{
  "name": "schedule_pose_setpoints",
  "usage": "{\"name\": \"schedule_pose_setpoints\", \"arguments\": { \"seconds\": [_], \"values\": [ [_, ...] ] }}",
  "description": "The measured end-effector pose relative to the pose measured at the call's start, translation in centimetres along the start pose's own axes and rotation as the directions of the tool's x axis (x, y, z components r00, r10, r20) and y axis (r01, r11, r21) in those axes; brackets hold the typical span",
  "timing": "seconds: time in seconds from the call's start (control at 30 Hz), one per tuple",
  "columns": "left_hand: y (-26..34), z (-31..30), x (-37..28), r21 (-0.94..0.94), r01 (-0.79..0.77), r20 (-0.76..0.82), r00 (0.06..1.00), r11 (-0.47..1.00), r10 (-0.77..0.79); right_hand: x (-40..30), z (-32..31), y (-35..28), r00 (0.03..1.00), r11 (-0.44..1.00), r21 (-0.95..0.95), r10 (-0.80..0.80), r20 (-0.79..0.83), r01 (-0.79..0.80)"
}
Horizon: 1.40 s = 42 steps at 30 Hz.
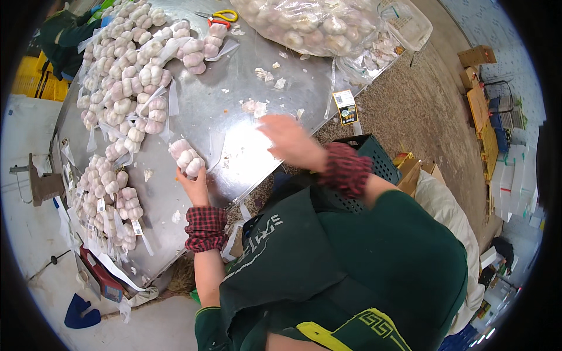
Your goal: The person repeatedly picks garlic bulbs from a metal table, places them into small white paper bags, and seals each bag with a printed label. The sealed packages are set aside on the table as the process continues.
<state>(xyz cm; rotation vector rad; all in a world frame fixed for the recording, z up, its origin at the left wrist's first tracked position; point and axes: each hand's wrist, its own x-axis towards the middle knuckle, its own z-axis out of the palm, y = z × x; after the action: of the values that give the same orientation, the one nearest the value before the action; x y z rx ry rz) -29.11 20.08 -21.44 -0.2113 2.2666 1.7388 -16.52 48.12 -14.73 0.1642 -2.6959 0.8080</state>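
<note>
My left hand (194, 180) holds one end of a short net pack of garlic bulbs (186, 158) just over the steel table (237, 149). My right hand (290, 140), blurred, hovers palm down near the table's front edge, fingers apart, with nothing seen in it. Netted garlic packs (127, 87) lie heaped at the upper left. Below them is a second heap of garlic packs (109, 193), some with white tags. A large clear bag of garlic bulbs (325, 26) sits at the top. Scissors with yellow and red handles (221, 18) lie beside the upper heap.
Dry garlic skins (259, 107) are scattered over the table. A printed tag (346, 107) shows at its right edge. A dark green plastic crate (377, 158) stands below that edge. A white plastic basket (408, 26) is at the upper right. A co-worker's dark sleeve (77, 37) shows at the upper left.
</note>
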Motion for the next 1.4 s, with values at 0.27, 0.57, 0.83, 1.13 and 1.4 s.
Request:
{"name": "schedule_pose_setpoints", "arguments": {
  "seconds": [0.27,0.57,0.83,1.13,1.4],
  "values": [
    [-2.6,-1.0,2.1,0.043,-0.111,-0.222,0.968,0.993,0.118,-11.0,-9.5,8.2,0.969,0.849,-0.491,0.244,0.037,-0.195],
    [-5.9,-1.8,4.8,-0.007,-0.076,-0.041,0.996,0.997,0.076,-11.1,-9.5,13.0,1.000,0.814,-0.580,0.022,0.009,-0.013],
    [-1.1,-2.5,1.1,-0.480,0.178,-0.055,0.971,0.859,-0.232,-6.9,-10.5,5.7,0.889,0.895,0.061,0.446,-0.109,-0.442],
    [-1.0,-5.3,-8.7,-0.456,0.478,0.245,0.878,0.750,-0.411,-3.3,3.8,-6.1,0.840,0.953,0.303,-0.155,0.521,-0.012],
    [-4.5,-7.8,-16.9,-0.566,0.587,0.393,0.809,0.579,-0.437,-4.0,14.4,-12.1,0.725,0.849,0.411,-0.050,0.687,-0.332]
  ]
}}
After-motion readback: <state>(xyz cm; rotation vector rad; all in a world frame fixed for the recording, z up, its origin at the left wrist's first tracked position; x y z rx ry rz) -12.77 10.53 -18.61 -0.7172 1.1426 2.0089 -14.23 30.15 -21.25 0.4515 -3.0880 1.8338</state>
